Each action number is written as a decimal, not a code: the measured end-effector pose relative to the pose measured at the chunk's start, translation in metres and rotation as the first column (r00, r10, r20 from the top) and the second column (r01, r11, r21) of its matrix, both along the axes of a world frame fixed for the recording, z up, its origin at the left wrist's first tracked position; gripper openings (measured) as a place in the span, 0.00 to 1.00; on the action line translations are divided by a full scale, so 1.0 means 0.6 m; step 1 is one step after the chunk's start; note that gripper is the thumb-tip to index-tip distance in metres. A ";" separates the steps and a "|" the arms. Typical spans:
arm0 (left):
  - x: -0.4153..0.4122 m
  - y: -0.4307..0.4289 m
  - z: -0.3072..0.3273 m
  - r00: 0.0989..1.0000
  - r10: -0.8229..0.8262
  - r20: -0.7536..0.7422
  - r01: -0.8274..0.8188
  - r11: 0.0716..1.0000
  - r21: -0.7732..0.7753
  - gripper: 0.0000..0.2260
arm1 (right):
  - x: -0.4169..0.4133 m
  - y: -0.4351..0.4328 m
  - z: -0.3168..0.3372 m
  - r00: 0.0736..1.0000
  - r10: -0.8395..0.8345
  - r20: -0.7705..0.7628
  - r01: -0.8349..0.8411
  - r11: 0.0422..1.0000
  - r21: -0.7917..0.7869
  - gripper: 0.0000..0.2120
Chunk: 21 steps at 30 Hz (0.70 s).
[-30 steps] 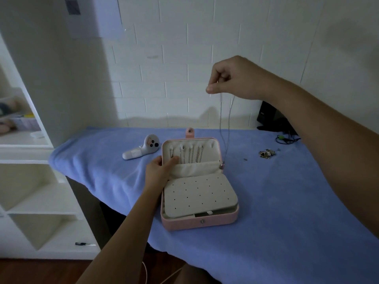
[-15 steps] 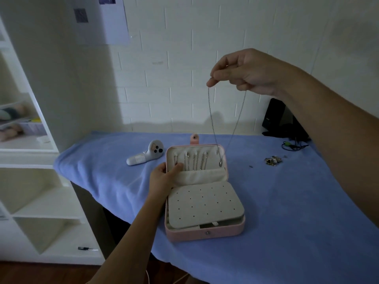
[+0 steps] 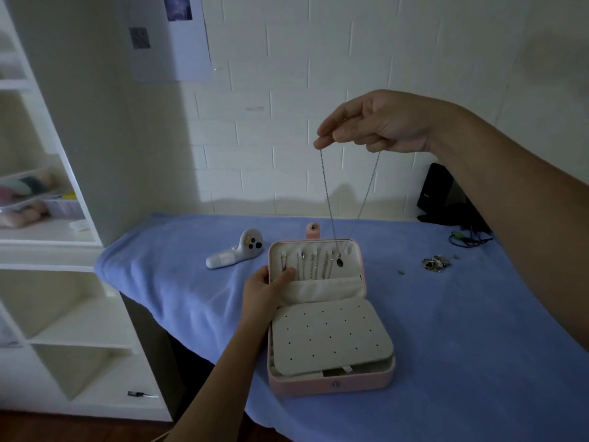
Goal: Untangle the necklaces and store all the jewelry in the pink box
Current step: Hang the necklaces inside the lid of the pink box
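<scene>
Above the box [image 3: 331, 386], our right hand [image 3: 376, 126] pinches a necklace [image 3: 328, 193] high so it hangs straight before the lid [image 3: 362, 275]; left hand [image 3: 264, 291] grips the lid edge, likely steadying it.

The pink box [image 3: 331, 382] has a smooth, faintly sheeny, leather-like skin, with a small shiny metal snap [image 3: 335, 384] on its near wall. Inside, the lid and the perforated panel [image 3: 331, 336] are lined in matt cream cloth that looks soft and velvety. The necklace [image 3: 326, 186] is a fine, dull silver metal chain. A fuzzy, matt blue cloth [image 3: 462, 346] covers the surface. The controller [image 3: 234, 253] on the left is smooth white plastic. At the far right, the small heap of jewelry [image 3: 435, 263] glints like metal. The wall [image 3: 287, 90] is matt painted brick.
</scene>
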<state>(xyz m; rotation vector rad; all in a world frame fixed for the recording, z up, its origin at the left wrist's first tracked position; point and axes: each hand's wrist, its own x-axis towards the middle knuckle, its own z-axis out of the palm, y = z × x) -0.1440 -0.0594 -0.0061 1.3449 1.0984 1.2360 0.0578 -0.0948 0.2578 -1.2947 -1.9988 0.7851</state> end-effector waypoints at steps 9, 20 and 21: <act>-0.001 0.003 -0.001 1.000 -0.008 0.020 0.009 0.999 -0.031 0.09 | 0.006 0.018 -0.018 1.000 0.010 0.029 -0.009 0.999 -0.032 0.10; 0.000 0.000 0.001 1.000 -0.013 0.017 0.013 1.000 -0.008 0.08 | 0.024 0.027 -0.053 0.998 0.030 0.053 -0.026 0.997 -0.070 0.10; 0.000 0.000 0.001 1.000 -0.013 0.010 0.013 1.000 -0.005 0.08 | 0.026 0.029 -0.056 0.998 0.035 0.047 -0.032 0.997 -0.069 0.10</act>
